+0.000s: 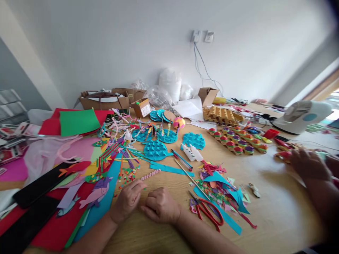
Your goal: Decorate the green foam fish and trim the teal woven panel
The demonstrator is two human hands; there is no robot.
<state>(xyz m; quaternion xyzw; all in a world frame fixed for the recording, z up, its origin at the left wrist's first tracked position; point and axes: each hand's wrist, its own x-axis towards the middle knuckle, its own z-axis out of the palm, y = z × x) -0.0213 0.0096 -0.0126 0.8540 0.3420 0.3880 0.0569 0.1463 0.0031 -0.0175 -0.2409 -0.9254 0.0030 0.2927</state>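
- Pale wall (127, 42) behind; a cluttered wooden worktop (278, 218) below.
- Left hand (129, 198) is curled; I can't tell whether it pinches anything. Right hand (162, 206) makes a loose fist, nothing showing in it.
- Pink coiled strip (150, 174) sits at twelve o'clock from both; a careless nudge could mix it among multicoloured small bits (127, 174) at eleven.
- Red-handled metal tool (209, 211) lies at three o'clock; a rightward sweep could snag it.
- White plastic bottles (192, 152), towards one, might leak if poorly capped.
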